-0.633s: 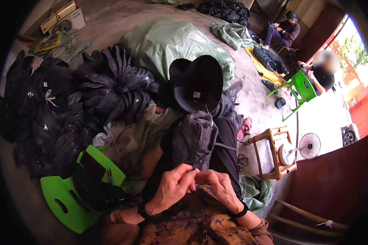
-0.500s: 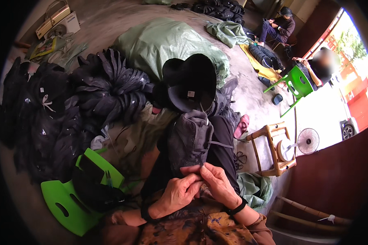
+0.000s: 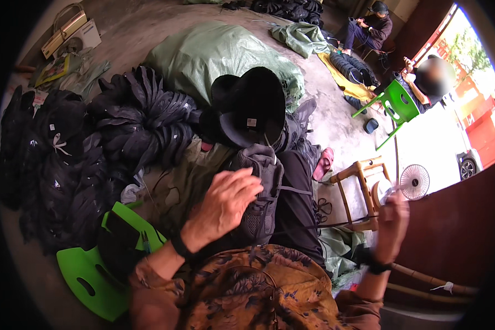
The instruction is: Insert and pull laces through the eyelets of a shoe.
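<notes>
The left hand (image 3: pixel 225 204) lies palm down near the middle, fingers loosely curled and together, forearm rising from lower left with a dark band at the wrist. The right hand (image 3: pixel 391 224) is raised far right, closed in a pinch, wrist banded too

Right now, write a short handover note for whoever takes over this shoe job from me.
Left hand: open, resting on the grey mesh lace-up shoe on the lap.
Right hand: raised out to the side, pulling a dark cord taut from the shoe.
Done: cord drawn out full length.
Left: cannot tell how much lacing remains.
Black hat lies just beyond the shoe.
</notes>
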A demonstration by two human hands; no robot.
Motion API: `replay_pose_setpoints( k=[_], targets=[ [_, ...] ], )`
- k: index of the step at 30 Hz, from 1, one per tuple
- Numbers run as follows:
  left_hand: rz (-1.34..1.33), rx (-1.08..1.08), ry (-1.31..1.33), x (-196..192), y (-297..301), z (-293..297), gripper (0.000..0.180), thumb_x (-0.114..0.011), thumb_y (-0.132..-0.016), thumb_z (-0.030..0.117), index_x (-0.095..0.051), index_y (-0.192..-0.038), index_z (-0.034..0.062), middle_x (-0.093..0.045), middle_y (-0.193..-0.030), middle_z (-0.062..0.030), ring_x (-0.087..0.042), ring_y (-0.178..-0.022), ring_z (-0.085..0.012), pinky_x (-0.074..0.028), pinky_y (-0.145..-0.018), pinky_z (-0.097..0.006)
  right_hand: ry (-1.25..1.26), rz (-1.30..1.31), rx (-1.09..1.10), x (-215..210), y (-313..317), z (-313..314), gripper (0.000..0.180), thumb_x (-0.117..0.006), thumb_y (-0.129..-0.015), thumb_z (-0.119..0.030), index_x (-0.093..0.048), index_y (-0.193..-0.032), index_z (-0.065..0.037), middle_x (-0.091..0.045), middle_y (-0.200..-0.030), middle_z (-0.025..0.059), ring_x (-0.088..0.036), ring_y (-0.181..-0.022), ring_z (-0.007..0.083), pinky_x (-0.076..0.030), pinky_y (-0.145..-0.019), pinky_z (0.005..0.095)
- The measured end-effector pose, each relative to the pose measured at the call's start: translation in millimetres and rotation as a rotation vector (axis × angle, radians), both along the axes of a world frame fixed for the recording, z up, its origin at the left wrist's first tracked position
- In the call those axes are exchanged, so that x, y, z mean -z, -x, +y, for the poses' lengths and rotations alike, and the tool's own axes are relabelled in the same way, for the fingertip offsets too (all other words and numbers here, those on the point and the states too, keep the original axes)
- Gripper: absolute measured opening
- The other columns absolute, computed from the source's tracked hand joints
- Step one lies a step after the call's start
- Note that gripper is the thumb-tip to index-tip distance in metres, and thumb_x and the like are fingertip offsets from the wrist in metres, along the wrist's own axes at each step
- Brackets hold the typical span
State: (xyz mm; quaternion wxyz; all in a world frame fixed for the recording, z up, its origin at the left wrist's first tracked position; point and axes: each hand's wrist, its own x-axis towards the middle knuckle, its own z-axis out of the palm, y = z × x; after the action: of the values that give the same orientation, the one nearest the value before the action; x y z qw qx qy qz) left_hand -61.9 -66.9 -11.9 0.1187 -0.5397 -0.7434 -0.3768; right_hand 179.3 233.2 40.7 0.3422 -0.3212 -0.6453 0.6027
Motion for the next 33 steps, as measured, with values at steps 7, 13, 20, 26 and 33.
replay_pose_setpoints(
  k=[7, 13, 20, 26, 33],
  targets=[
    [0.24, 0.248, 0.401, 16.3, 19.6, 22.7, 0.01, -0.064, -0.077, 0.01, -0.063, -0.087, 0.0077, -0.06, -0.096, -0.0047, -0.055, -0.105, -0.0209, -0.039, -0.094, -0.038, -0.508, 0.206, 0.576, -51.4, -44.0, 51.2, 0.023, -0.05, -0.101, -0.022, -0.061, -0.112, -0.005, -0.042, -0.066, -0.0067, -0.034, -0.055, 0.0013, -0.028, -0.048, 0.0175],
    [0.757, 0.093, 0.604, 3.2, 9.9, 33.3, 0.013, -0.059, -0.074, 0.017, -0.07, -0.073, 0.0093, -0.055, -0.077, -0.0037, -0.051, -0.097, -0.0222, -0.018, -0.114, -0.06, 0.088, -0.222, -0.41, 45.1, 47.0, -74.4, 0.02, -0.057, -0.097, -0.02, -0.065, -0.098, -0.002, -0.068, -0.082, 0.0047, -0.063, -0.067, 0.01, -0.051, -0.06, 0.0237],
    [0.36, 0.19, 0.719, 22.3, 29.6, 44.8, 0.014, -0.066, -0.071, 0.023, -0.072, -0.069, 0.0106, -0.062, -0.076, -0.0029, -0.051, -0.098, -0.0228, -0.03, -0.1, -0.058, 0.566, -0.214, -0.689, 88.4, 111.1, -132.7, 0.02, -0.061, -0.095, -0.014, -0.06, -0.103, 0.004, -0.067, -0.078, 0.009, -0.064, -0.062, 0.0134, -0.053, -0.057, 0.0241],
    [0.136, 0.175, 0.754, 27.1, 37.3, 44.9, 0.012, -0.064, -0.066, 0.019, -0.071, -0.071, 0.0106, -0.064, -0.08, -0.0033, -0.051, -0.102, -0.0228, -0.029, -0.097, -0.054, 0.539, -0.3, -0.629, 102.9, 123.0, -145.0, 0.02, -0.062, -0.094, -0.017, -0.061, -0.095, 0.004, -0.067, -0.075, 0.0098, -0.065, -0.06, 0.0146, -0.053, -0.054, 0.0247],
    [-0.157, 0.282, 0.708, 18.5, 45.2, 39.5, 0.012, -0.061, -0.063, 0.015, -0.066, -0.073, 0.0087, -0.062, -0.084, -0.0032, -0.05, -0.11, -0.0228, -0.023, -0.104, -0.054, 0.558, -0.24, -0.449, 113.5, 123.3, -162.5, 0.022, -0.061, -0.094, -0.019, -0.061, -0.091, 0.002, -0.067, -0.073, 0.009, -0.063, -0.057, 0.0136, -0.051, -0.051, 0.0241]
  ],
)
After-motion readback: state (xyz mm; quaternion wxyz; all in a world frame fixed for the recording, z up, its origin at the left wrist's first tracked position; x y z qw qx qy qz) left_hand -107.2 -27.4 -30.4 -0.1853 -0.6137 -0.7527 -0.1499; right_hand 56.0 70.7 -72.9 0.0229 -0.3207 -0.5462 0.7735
